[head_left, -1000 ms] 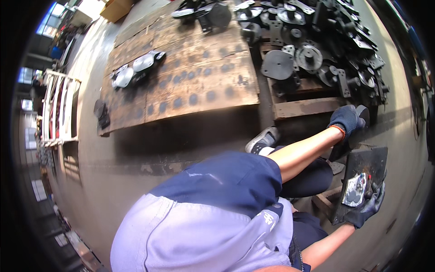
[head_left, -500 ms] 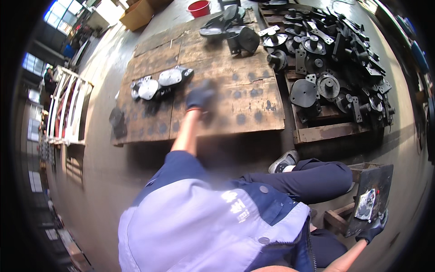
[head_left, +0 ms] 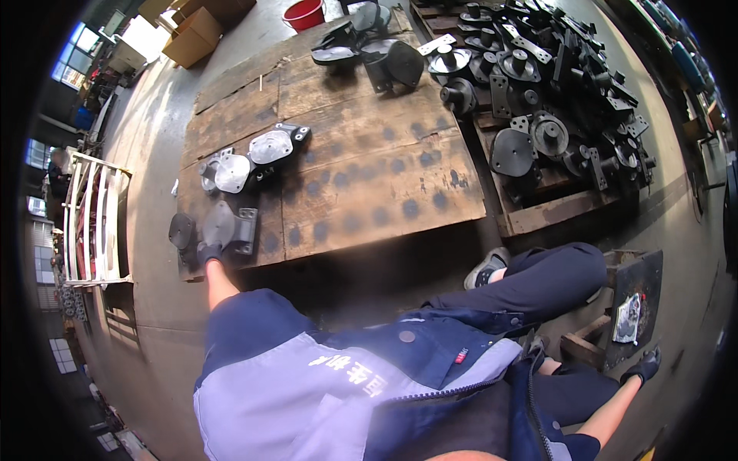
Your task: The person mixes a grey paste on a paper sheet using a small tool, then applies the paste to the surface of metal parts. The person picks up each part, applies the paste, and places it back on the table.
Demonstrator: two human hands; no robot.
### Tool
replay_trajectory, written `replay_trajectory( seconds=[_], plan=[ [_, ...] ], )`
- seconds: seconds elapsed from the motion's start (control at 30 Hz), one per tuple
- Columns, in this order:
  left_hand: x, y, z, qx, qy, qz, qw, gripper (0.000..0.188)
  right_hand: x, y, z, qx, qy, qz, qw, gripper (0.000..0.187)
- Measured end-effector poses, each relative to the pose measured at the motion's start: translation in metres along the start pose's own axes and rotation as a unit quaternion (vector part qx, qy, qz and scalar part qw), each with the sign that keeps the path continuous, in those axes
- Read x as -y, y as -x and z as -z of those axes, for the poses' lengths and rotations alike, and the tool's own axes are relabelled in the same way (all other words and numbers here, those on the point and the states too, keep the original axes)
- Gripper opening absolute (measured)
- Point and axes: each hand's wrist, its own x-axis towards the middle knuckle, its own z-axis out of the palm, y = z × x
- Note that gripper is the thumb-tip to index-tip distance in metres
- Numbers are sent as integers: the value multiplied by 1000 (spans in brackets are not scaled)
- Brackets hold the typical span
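My left hand (head_left: 209,251), in a dark glove, is at the near left corner of a wooden tabletop (head_left: 369,180). Its fingers close on the near edge of a black metal mounting bracket (head_left: 221,224) with a round plate and a drilled foot. Left of that lies a smaller dark round part (head_left: 182,230). Just behind are two more brackets with shiny round faces, the nearer bracket (head_left: 232,174) and the farther bracket (head_left: 270,147). My right hand (head_left: 644,367), also gloved, hangs by the low stool (head_left: 642,307), its fingers loosely stretched and holding nothing visible.
A wooden pallet (head_left: 553,213) to the right is heaped with black metal brackets (head_left: 530,100). Several more brackets (head_left: 392,65) stand at the table's far edge, near a red bucket (head_left: 304,14). A crumpled silvery packet (head_left: 627,319) lies on the stool. White rack (head_left: 96,219) at left.
My left hand has swept left from the table's middle to its near left corner, where a bracket now lies under it. My right hand has come off the stool's edge. The view has shifted.
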Motion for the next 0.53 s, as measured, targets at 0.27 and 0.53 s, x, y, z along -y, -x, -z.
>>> replay_trajectory(
  seconds=[0.27, 0.53],
  plan=[
    [-134, 303, -160, -40, 33, -223, 973, 25, 106, 81, 6, 80, -128, -85, 985, 19],
    [-341, 558, -218, 583, 254, -209, 743, 38, 30, 36, 64, 126, -403, -162, 892, 29]
  ],
)
